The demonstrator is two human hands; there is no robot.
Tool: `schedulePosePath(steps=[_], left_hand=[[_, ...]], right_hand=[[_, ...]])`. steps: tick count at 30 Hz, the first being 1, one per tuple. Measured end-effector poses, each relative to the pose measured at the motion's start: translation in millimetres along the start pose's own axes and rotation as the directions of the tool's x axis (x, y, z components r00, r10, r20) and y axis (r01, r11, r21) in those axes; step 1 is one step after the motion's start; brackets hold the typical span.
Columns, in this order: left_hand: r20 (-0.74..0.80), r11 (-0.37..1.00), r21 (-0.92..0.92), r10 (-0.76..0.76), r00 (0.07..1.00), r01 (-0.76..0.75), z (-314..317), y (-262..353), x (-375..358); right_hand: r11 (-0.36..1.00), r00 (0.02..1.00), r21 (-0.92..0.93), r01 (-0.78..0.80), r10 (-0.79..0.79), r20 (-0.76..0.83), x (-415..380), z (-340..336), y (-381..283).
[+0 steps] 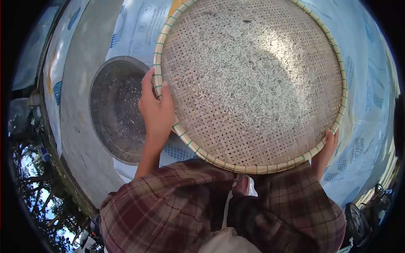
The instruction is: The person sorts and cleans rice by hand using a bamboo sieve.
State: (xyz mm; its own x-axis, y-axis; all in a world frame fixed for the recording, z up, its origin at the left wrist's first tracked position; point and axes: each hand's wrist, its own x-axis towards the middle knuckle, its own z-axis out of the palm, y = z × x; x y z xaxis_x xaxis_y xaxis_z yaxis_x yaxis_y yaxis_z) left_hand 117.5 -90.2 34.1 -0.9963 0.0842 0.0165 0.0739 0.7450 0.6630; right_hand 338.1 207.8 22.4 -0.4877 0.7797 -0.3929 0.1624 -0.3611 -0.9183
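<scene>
A round woven bamboo winnowing tray (pixel 223 145), its rim bound with green ties, fills the upper middle of the head view. Pale, grain-like pieces (pixel 244 71) lie spread over its weave, with a few dark bits among them. My left hand (pixel 157 103) grips the left rim, thumb on the inner side and fingers around the edge. At the lower right, my right hand (pixel 330 145) holds the rim; most of its fingers are hidden beneath the tray. Close beside my left hand stands a grey metal basin (pixel 120 109) with scattered pale grains at its bottom.
White and blue printed plastic sheets (pixel 363 105) cover the ground around the tray. Bare concrete (pixel 78 84) runs along the left. Part of a motorbike wheel (pixel 356 223) shows at the lower right, and tree branches (pixel 38 202) at the lower left.
</scene>
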Motion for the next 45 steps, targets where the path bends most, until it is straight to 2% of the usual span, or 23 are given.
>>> schedulePosePath(steps=[2, 4, 6, 8, 9, 12, 14, 16, 18, 20, 22, 24, 28, 30, 31, 33, 35, 36, 38, 40, 42, 44, 45], left_hand=[[0.019, 0.995, -0.102, -0.019, 1.0, 0.02, 7.9, 1.1, -5.4], [-0.04, 0.997, -0.019, -0.071, 0.997, 0.07, 4.5, -41.9, 15.2], [-0.128, 0.999, 0.034, 0.036, 0.991, -0.032, -8.6, -47.1, 19.9], [-0.056, 0.992, 0.018, -0.123, 0.991, 0.124, -16.7, -13.4, 14.9], [-0.065, 1.0, -0.019, -0.008, 0.998, 0.007, -6.9, -0.6, 5.4], [-0.007, 0.991, -0.134, 0.018, 1.0, -0.019, 8.6, 9.2, -11.0], [0.016, 0.979, -0.193, -0.058, 0.998, 0.06, 3.3, -20.3, 9.0], [-0.099, 0.991, -0.09, 0.09, 0.991, -0.099, -2.2, -48.3, 26.4], [-0.074, 0.995, -0.09, 0.037, 0.997, -0.043, -4.0, -32.9, 14.9], [-0.044, 0.996, -0.088, -0.01, 0.999, 0.006, 3.2, -6.1, -3.1], [0.113, 0.987, -0.149, -0.049, 0.992, 0.066, 16.6, 15.7, -19.5], [0.117, 0.993, -0.112, -0.019, 0.993, 0.032, 21.8, 1.2, -14.7], [0.108, 0.995, 0.047, 0.08, 0.991, -0.086, 15.5, -29.0, 0.3], [0.15, 0.989, 0.074, 0.119, 0.981, -0.132, 3.1, -25.7, 6.9], [0.272, 0.977, 0.182, 0.063, 0.96, -0.116, -4.4, -17.1, 13.1], [0.378, 0.952, 0.284, -0.004, 0.926, -0.113, -20.2, -3.0, 31.3], [0.575, 0.735, 0.509, 0.097, 0.812, -0.448, -28.1, 10.0, 60.0], [0.575, 0.736, 0.507, 0.1, 0.812, -0.449, -29.9, 22.0, 73.9], [0.74, 0.519, 0.465, 0.216, 0.637, -0.717, -27.7, 50.2, 99.2], [0.809, 0.392, 0.348, 0.333, 0.484, -0.851, -9.1, 79.3, 115.2], [0.725, 0.381, 0.138, 0.589, 0.356, -0.914, 28.5, 84.5, 129.2], [0.595, 0.372, 0.032, 0.739, 0.316, -0.928, 76.2, 91.6, 140.3], [0.604, 0.378, 0.027, 0.732, 0.316, -0.926, 93.5, 94.8, 141.9]], right_hand=[[0.992, 0.997, 0.102, -0.068, 0.07, -0.019, -1.9, -14.3, -7.2], [0.92, 0.988, -0.384, 0.078, -0.02, 0.153, -18.1, 9.3, 6.0], [0.946, 0.988, -0.322, 0.029, 0.021, 0.151, -25.1, 23.2, 22.1], [0.98, 0.997, -0.188, 0.072, -0.069, 0.023, -20.6, 15.5, 22.2], [0.989, 0.982, -0.151, -0.007, -0.022, -0.19, -16.3, 14.8, 8.9], [0.995, 0.996, -0.067, 0.079, -0.082, -0.046, -6.4, -26.8, -4.6], [0.937, 0.992, -0.324, 0.126, -0.123, 0.032, -20.8, -11.8, 7.4], [0.932, 0.985, -0.362, 0.026, 0.038, 0.169, -30.7, 14.6, 20.5], [0.949, 0.991, -0.288, 0.128, -0.109, 0.081, -18.9, 10.1, 30.5], [0.993, 0.989, -0.092, 0.073, -0.084, -0.123, -2.1, -6.1, 11.4], [0.986, 0.991, -0.136, 0.096, -0.107, -0.077, 13.3, -48.4, 4.4], [0.94, 0.986, -0.316, 0.128, -0.155, -0.063, 3.6, -39.8, -0.4], [0.941, 0.997, -0.33, 0.078, -0.067, 0.044, -8.2, -28.4, 19.8], [0.871, 0.966, -0.479, -0.11, 0.207, 0.154, -6.8, -27.2, 18.1], [0.872, 0.966, -0.479, -0.106, 0.204, 0.158, -3.4, -28.0, 14.5], [0.692, 0.946, -0.722, 0.014, 0.225, 0.234, 7.8, -30.1, 1.0], [0.352, 0.914, -0.925, 0.141, 0.312, 0.258, 16.8, -22.5, -29.5], [0.351, 0.916, -0.925, 0.142, 0.308, 0.257, 22.4, -20.0, -43.4], [-0.137, 0.883, -0.872, 0.47, 0.045, 0.468, 36.9, -16.6, -66.4], [-0.439, 0.86, -0.779, 0.448, -0.027, 0.51, 47.4, 26.7, -105.5], [-0.371, 0.649, -0.661, 0.653, -0.177, 0.74, 67.9, 60.2, -117.9], [-0.207, 0.382, -0.482, 0.852, -0.385, 0.84, 96.5, 98.8, -105.7], [-0.264, 0.338, -0.472, 0.841, -0.424, 0.84, 107.5, 115.0, -91.2]])
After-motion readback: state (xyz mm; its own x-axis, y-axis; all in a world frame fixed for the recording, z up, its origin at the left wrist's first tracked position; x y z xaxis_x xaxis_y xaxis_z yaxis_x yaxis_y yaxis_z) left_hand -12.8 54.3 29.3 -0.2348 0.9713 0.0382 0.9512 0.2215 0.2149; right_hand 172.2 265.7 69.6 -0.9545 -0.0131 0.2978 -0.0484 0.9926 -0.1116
